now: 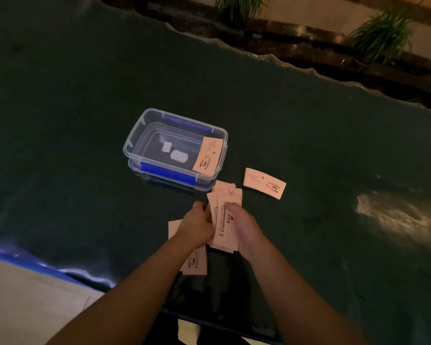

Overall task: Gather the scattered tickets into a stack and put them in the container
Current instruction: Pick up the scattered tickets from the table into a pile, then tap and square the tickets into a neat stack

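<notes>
Both my hands hold an uneven stack of pale pink tickets (225, 215) just above the dark green table. My left hand (197, 226) grips its left edge and my right hand (244, 227) grips its right edge. A clear plastic container (144, 135) with blue clips stands beyond the hands. One ticket (207, 156) leans against its right inner wall. A single ticket (264, 183) lies flat on the table, to the right of the container. Another ticket (195, 263) lies under my left wrist, partly hidden.
The dark green table cover (85, 83) stretches wide on all sides, with a wavy far edge. Green plants (381, 33) stand beyond that edge. A bright glare patch (393, 215) shows at the right. The container's blue-edged lid sits beneath it.
</notes>
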